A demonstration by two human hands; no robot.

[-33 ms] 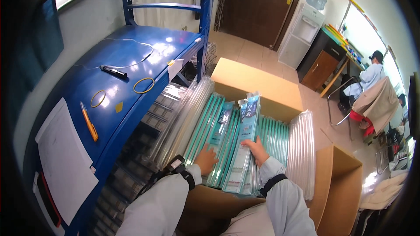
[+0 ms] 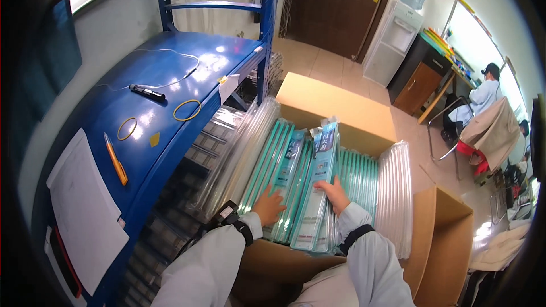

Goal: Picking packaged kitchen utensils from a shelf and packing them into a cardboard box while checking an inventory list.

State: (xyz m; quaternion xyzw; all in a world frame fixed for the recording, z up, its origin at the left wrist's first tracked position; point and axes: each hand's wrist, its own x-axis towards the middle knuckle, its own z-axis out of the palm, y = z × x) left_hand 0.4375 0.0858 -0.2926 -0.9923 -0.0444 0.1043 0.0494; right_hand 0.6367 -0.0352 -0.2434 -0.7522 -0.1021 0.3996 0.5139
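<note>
A cardboard carton holds rows of long, narrow teal packages in clear plastic (image 2: 358, 179). My right hand (image 2: 335, 195) grips the right side of one such long package (image 2: 324, 159), which lies tilted on top of the rows with its printed dark-blue end away from me. Its thumb rests across the package face. My left hand (image 2: 268, 207) lies on the packages to the left with its fingers apart, holding nothing. Just beyond its fingertips lies another printed package (image 2: 290, 156). Dark straps circle both of my wrists.
Clear plastic sleeves (image 2: 392, 199) line the carton's right side. An open cardboard flap (image 2: 341, 105) rises behind. On the left, a blue shelf (image 2: 165, 57) bears a black marker (image 2: 148, 93), an orange pen (image 2: 116, 159), rubber bands and paper (image 2: 85, 204). A person (image 2: 483, 94) sits far right.
The view has shifted very slightly. Both hands and the packages stay in nearly the same places.
</note>
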